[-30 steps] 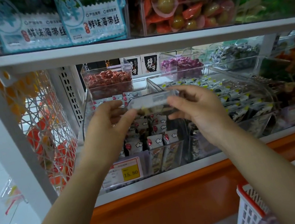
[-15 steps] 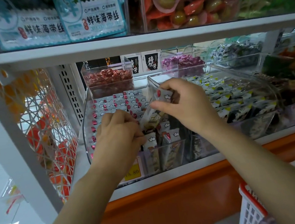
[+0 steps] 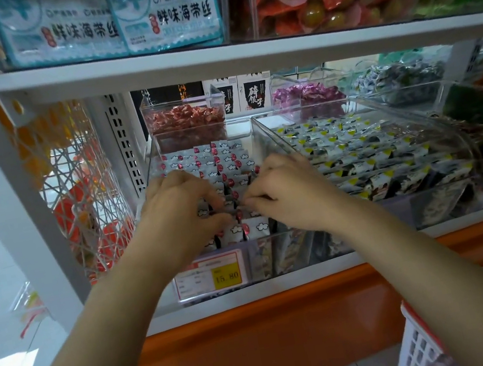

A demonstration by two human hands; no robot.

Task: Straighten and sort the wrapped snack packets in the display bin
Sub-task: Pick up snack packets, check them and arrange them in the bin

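Both hands are down inside the clear plastic display bin [image 3: 150, 169], side by side and almost touching at the fingertips. Left hand [image 3: 180, 206] has its fingers curled down over the white wrapped snack packets [image 3: 219, 161], each printed with a red dot and a small cloud, and grips a few of them between fingers and thumb. Right hand [image 3: 287, 194] pinches the top edge of a packet between thumb and forefinger, with its other fingers bent over the row beneath. These packets stand upright in tight rows that run from just in front of the hands to well beyond them, filling the bin; how many each hand holds cannot be told. Below the left hand, a white and red price label with a yellow panel [image 3: 207, 274] sits on the front of the bin. Just to the right of the right hand lies a second clear bin [image 3: 463, 142] of black and white packets with yellow corners [image 3: 356, 150]. Beyond the hands stands a small clear box of red wrapped sweets [image 3: 184, 118], and further right a heap of purple wrapped sweets [image 3: 308, 95]. Above the hands runs a white shelf board [image 3: 213, 59] carrying pale blue seaweed packs [image 3: 111, 22]. To the left of the left hand hangs a white wire mesh rack [image 3: 81, 190]. Under the right forearm is a white plastic basket with a red rim [image 3: 420, 341].
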